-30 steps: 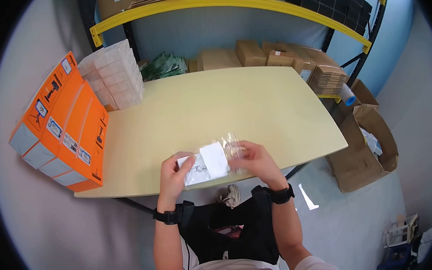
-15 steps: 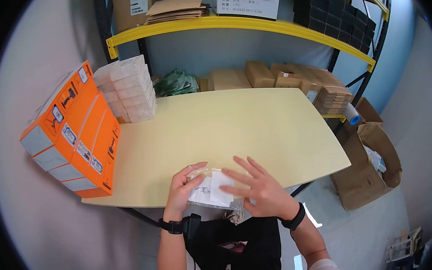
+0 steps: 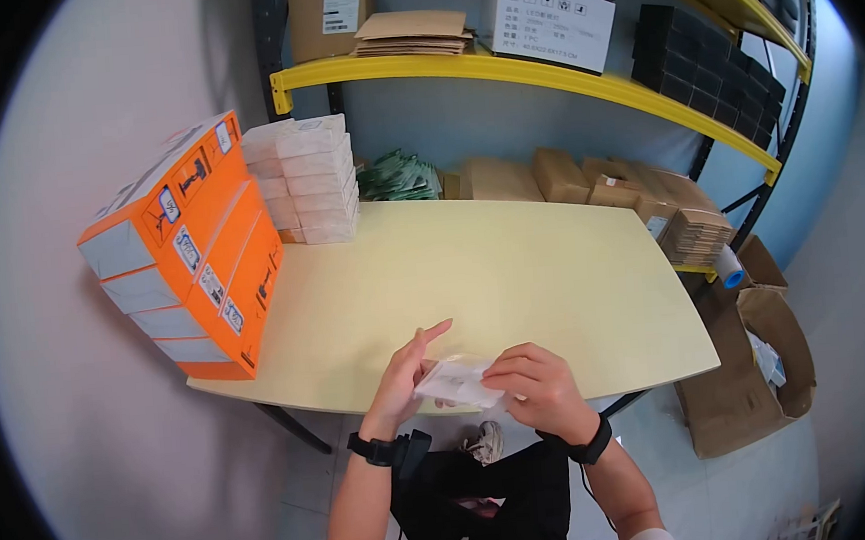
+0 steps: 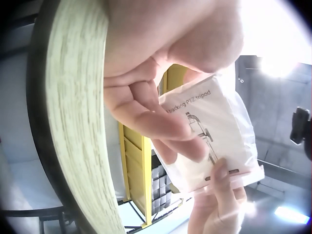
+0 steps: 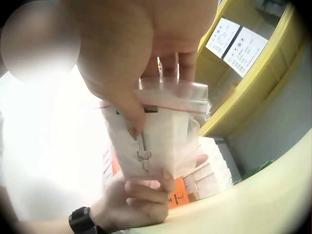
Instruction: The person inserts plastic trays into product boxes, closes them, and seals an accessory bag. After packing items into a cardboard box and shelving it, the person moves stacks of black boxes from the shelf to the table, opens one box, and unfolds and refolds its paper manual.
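Observation:
A clear plastic bag (image 3: 455,383) with a white printed paper inside is held between both hands above the table's front edge. The right hand (image 3: 546,390) pinches the bag's right end; its thumb lies on the printed side in the right wrist view. In the left wrist view, "PTZ tripod" and a line drawing show on the bag (image 4: 222,119), with curled fingers of the left hand (image 4: 151,109) against it. One finger of the left hand (image 3: 400,385) points out past the bag in the head view. A red line crosses the bag (image 5: 165,131) near the right hand's grip.
Orange boxes (image 3: 213,255) and a stack of white packages (image 3: 312,193) stand on the left of the table (image 3: 494,286). Behind are a yellow-beamed shelf (image 3: 540,81) and cardboard boxes (image 3: 501,180). An open carton (image 3: 727,400) sits on the floor at right.
The right hand, fingers spread half a second ago, now pinches the bag's right end. The left hand has turned and a finger now sticks out. The head view has shifted, moving the scene right.

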A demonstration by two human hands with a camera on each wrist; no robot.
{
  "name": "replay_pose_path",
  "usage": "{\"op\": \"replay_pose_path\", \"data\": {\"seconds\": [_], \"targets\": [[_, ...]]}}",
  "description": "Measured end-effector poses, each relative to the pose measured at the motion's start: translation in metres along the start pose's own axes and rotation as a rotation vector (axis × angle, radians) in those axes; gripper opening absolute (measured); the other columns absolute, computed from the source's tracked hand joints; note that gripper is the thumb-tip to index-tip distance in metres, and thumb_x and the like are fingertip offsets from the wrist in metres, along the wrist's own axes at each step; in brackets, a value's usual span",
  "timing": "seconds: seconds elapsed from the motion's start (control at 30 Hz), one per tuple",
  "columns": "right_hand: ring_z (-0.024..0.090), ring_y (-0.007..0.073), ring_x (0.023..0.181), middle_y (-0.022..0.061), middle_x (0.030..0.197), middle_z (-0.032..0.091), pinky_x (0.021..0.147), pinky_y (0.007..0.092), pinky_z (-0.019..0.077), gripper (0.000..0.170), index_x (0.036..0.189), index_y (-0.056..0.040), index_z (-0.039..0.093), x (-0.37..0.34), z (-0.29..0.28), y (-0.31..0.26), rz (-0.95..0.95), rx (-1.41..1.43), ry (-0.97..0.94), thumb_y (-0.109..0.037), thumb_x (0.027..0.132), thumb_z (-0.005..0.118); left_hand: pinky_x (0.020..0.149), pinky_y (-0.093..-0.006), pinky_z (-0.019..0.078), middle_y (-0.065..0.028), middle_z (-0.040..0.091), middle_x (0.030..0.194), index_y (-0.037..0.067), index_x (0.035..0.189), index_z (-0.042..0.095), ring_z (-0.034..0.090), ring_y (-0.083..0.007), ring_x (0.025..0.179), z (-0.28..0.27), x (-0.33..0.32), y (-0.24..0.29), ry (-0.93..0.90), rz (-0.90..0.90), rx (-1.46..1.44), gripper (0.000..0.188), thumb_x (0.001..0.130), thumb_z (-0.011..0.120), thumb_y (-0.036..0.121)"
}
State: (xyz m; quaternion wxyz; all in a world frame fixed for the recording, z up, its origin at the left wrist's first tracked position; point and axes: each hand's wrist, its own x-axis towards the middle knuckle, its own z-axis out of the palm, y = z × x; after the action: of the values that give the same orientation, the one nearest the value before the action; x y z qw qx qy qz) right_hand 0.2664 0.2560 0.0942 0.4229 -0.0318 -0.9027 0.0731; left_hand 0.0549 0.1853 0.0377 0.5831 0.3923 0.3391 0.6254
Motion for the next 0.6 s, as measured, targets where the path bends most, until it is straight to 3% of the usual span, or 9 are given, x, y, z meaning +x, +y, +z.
{"op": "replay_pose_path", "data": {"seconds": [0.1, 0.17, 0.3, 0.4, 0.57, 0.6], "targets": [[0.066, 0.0246, 0.085, 0.0062, 0.088, 0.068, 0.069, 0.0335, 0.0556, 0.031, 0.093, -0.0065, 0.069, -0.001, 0.001, -0.001, 0.055, 0.025, 0.021, 0.005, 0.065, 0.067, 0.051, -0.0276, 0.0502, -0.0118, 0.066, 0.067, 0.005, 0.147, 0.033, 0.066, -0.0217, 0.056, 0.002, 0.001, -0.001, -0.011, 0.03, -0.049, 0.069, 0.102, 0.024, 0.056], [0.066, 0.0254, 0.077, 0.0091, 0.088, 0.069, 0.068, 0.0321, 0.0543, 0.024, 0.091, -0.0051, 0.069, -0.002, 0.001, -0.006, 0.268, 0.155, 0.091, 0.008, 0.071, 0.068, 0.051, -0.0273, 0.051, -0.0132, 0.067, 0.07, 0.005, 0.147, 0.033, 0.067, -0.0225, 0.058, 0.0, 0.002, -0.003, -0.007, 0.029, -0.042, 0.068, 0.102, 0.024, 0.055], [0.067, 0.0258, 0.073, 0.0123, 0.086, 0.069, 0.067, 0.0306, 0.053, 0.018, 0.097, -0.0028, 0.069, -0.005, -0.005, -0.012, 0.393, 0.117, 0.051, 0.004, 0.08, 0.067, 0.052, -0.0271, 0.0525, -0.0183, 0.069, 0.082, 0.004, 0.145, 0.035, 0.069, -0.0234, 0.061, 0.005, 0.003, -0.002, 0.045, 0.023, -0.009, 0.065, 0.103, 0.025, 0.053], [0.068, 0.0294, 0.075, 0.0147, 0.086, 0.069, 0.066, 0.0341, 0.0538, 0.022, 0.104, -0.0025, 0.067, -0.005, -0.013, -0.014, 0.461, 0.103, 0.108, 0.0, 0.083, 0.065, 0.052, -0.0277, 0.0529, -0.0209, 0.07, 0.088, 0.002, 0.144, 0.036, 0.069, -0.0237, 0.06, 0.001, 0.005, -0.006, 0.046, 0.032, 0.027, 0.065, 0.103, 0.027, 0.052], [0.068, 0.0313, 0.083, 0.0163, 0.09, 0.069, 0.075, 0.0356, 0.0527, 0.023, 0.107, -0.0014, 0.068, -0.011, -0.037, -0.003, 0.553, 0.012, 0.298, -0.001, 0.085, 0.062, 0.051, -0.0278, 0.0525, -0.0207, 0.07, 0.086, -0.001, 0.141, 0.039, 0.069, -0.0232, 0.059, 0.001, 0.007, -0.011, 0.077, 0.075, 0.075, 0.064, 0.103, 0.032, 0.05], [0.068, 0.0261, 0.091, 0.0172, 0.095, 0.07, 0.079, 0.032, 0.0505, 0.022, 0.109, 0.0017, 0.067, -0.011, -0.046, -0.001, 0.527, -0.035, 0.299, -0.003, 0.089, 0.061, 0.051, -0.0279, 0.0524, -0.0207, 0.069, 0.085, -0.002, 0.14, 0.04, 0.068, -0.0228, 0.059, 0.003, 0.006, -0.01, 0.099, 0.09, 0.106, 0.064, 0.103, 0.033, 0.05]]}}
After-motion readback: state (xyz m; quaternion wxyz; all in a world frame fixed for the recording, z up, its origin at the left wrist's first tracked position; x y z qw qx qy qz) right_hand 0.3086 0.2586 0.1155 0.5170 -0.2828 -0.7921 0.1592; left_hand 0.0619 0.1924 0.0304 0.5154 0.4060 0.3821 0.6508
